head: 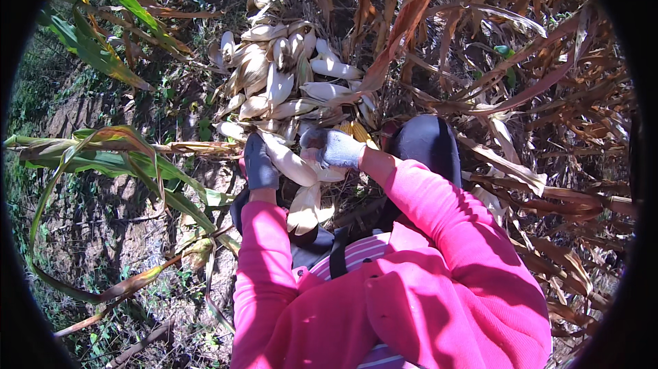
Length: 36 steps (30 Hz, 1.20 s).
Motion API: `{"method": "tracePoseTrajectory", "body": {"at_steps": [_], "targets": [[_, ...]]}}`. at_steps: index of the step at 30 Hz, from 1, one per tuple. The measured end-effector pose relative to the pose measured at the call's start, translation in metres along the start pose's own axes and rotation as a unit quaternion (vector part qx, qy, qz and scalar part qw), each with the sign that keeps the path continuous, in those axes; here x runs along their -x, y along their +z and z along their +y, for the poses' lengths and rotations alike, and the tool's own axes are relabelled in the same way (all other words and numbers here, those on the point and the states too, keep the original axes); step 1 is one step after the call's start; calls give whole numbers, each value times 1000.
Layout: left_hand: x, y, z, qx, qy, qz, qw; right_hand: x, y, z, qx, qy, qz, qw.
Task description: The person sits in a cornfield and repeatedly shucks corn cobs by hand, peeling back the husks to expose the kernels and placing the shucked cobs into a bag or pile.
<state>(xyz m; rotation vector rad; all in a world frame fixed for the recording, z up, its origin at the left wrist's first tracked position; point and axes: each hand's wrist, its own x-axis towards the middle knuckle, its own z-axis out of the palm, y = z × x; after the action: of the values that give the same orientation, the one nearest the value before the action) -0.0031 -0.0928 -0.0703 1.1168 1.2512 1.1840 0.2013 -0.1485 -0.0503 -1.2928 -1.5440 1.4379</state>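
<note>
In a grey work glove, my left hand (261, 163) is closed around the upper end of a corn ear in pale husk (291, 162), which slants down to the right. My right hand (333, 148), gloved too, lies just right of that ear with its fingers curled over pale husk; whether it grips the same ear or another cannot be told. Loose husk leaves (305, 207) hang below both hands. Bare yellow corn (355, 131) shows just beyond my right glove. Ahead of my hands lies a heap of corn ears in dry husks (275, 76).
Dry brown corn stalks and leaves (514, 81) crowd the right side. A bent corn plant with green leaves (103, 160) reaches in from the left over rough soil with weeds (77, 117). My dark-clad knee (429, 145) is beside my right forearm.
</note>
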Motion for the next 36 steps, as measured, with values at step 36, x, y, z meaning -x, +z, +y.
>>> {"method": "tracePoseTrajectory", "body": {"at_steps": [36], "targets": [[14, 29, -13, -151, 101, -113, 977, -14, 7, 10, 137, -115, 177, 968]]}}
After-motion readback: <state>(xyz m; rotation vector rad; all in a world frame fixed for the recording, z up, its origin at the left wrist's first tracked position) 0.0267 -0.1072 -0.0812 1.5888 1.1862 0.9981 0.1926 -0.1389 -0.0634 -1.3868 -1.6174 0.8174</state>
